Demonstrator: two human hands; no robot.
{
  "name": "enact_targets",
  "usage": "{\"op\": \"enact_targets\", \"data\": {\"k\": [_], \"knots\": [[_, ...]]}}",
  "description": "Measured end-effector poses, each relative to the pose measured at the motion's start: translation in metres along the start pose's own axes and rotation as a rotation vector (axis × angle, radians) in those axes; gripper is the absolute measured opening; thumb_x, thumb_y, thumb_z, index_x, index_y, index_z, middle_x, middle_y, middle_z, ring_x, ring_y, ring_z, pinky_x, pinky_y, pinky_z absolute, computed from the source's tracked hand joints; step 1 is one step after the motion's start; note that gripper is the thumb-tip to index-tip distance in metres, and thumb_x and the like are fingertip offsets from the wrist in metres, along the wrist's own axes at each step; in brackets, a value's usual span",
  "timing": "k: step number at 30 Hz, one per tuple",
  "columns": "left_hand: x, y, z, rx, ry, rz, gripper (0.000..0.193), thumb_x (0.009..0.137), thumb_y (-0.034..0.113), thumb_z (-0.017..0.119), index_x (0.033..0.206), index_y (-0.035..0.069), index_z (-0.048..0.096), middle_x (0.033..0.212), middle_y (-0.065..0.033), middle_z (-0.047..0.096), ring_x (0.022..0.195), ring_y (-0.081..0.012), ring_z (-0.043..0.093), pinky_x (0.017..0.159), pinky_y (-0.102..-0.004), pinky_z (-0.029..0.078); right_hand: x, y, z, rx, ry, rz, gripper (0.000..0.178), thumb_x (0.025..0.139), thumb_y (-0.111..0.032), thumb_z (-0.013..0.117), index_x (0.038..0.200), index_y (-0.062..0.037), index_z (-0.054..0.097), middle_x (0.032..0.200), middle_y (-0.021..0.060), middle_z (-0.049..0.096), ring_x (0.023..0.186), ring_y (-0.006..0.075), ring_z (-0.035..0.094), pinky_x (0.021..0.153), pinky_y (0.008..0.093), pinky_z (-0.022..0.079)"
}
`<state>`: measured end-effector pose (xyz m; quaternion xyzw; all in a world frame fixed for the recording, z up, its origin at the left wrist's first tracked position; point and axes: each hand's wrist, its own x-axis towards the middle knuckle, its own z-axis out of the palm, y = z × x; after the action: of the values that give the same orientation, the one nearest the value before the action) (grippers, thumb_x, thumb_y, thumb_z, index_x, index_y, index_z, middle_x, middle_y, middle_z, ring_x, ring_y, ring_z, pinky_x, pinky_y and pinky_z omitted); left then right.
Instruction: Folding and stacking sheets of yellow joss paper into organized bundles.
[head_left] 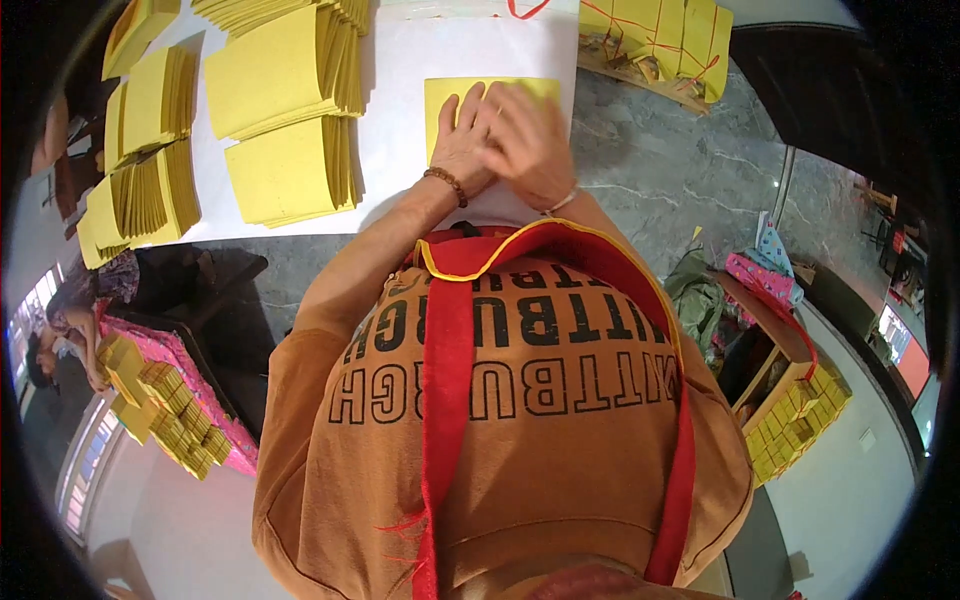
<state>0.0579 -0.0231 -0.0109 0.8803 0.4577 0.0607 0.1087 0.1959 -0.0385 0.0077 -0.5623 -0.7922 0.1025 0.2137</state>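
Observation:
A yellow paper sheet (438, 90) lies on the white-covered table near its right side. My left hand (465, 150), with a brown bead bracelet at the wrist, rests on the paper with its fingers stretched out and spread. Partly over it is my right hand (530, 145), smeared by motion above the paper's right part. The two hands overlap, so whether they touch is unclear. The right hand's fingers are too blurred to read. Much of the sheet is hidden under both hands.
Fanned stacks of yellow paper (275, 75) stand left on the white tabletop (395, 120). Smaller yellow bundles (150, 195) lie farther left. Yellow packets with red string (660, 45) sit beyond the right edge. At lower left, another person (75, 320) handles yellow blocks (180, 415).

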Motion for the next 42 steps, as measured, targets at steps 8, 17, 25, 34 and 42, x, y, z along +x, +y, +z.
{"op": "enact_targets", "data": {"k": [8, 17, 25, 34, 42], "knots": [[0.004, -0.022, -0.004, -0.831, 0.064, -0.225, 0.048, 0.081, 0.014, 0.045, 0.128, 0.005, 0.038, 0.129, -0.0139, 0.041, 0.123, -0.0275, 0.033, 0.103, -0.0391, 0.020, 0.000, -0.002, 0.033, 0.180, 0.142, -0.032, 0.050, 0.085, -0.034, 0.044, 0.121, 0.0008, 0.046, 0.130, 0.0210, 0.039, 0.123, 0.0329, 0.034, 0.100, 0.0444, 0.025], [-0.001, -0.023, -0.007, -0.602, 0.337, -0.136, 0.061, 0.088, 0.047, 0.030, 0.131, 0.004, 0.032, 0.135, -0.0215, 0.028, 0.128, -0.0368, 0.021, 0.105, -0.0451, 0.014, 0.005, -0.011, 0.039, -0.072, 0.089, -0.069, 0.047, 0.078, -0.027, 0.053, 0.115, 0.0017, 0.050, 0.125, 0.0208, 0.044, 0.118, 0.0331, 0.040, 0.098, 0.0451, 0.028], [-0.007, -0.031, -0.014, -0.369, 0.259, 0.048, 0.067, 0.079, 0.051, 0.051, 0.127, 0.006, 0.038, 0.134, -0.0193, 0.028, 0.125, -0.0358, 0.023, 0.101, -0.0479, 0.018, 0.003, 0.024, 0.034, 0.978, 0.044, 0.285, 0.062, 0.092, -0.023, 0.040, 0.139, -0.0033, 0.005, 0.143, 0.0171, 0.014, 0.133, 0.0258, 0.014, 0.107, 0.0336, 0.014], [-0.005, -0.011, -0.002, 0.204, 0.242, 0.335, 0.051, 0.073, 0.025, 0.056, 0.116, -0.001, 0.047, 0.114, -0.0196, 0.048, 0.103, -0.0317, 0.047, 0.082, -0.0429, 0.040, 0.000, 0.052, 0.049, 0.797, 0.100, 0.168, 0.048, 0.097, -0.019, 0.027, 0.139, -0.0101, 0.007, 0.140, 0.0159, 0.023, 0.132, 0.0265, 0.018, 0.106, 0.0318, 0.019], [-0.013, -0.005, -0.006, 0.214, 0.219, 0.266, 0.045, 0.072, 0.015, 0.053, 0.114, -0.001, 0.050, 0.105, -0.0215, 0.056, 0.093, -0.0300, 0.056, 0.074, -0.0367, 0.046, 0.016, 0.047, -0.001, 2.251, 0.343, 0.903, 0.037, 0.094, -0.030, 0.033, 0.125, -0.0114, 0.043, 0.126, 0.0142, 0.043, 0.121, 0.0281, 0.037, 0.100, 0.0381, 0.031]]}}
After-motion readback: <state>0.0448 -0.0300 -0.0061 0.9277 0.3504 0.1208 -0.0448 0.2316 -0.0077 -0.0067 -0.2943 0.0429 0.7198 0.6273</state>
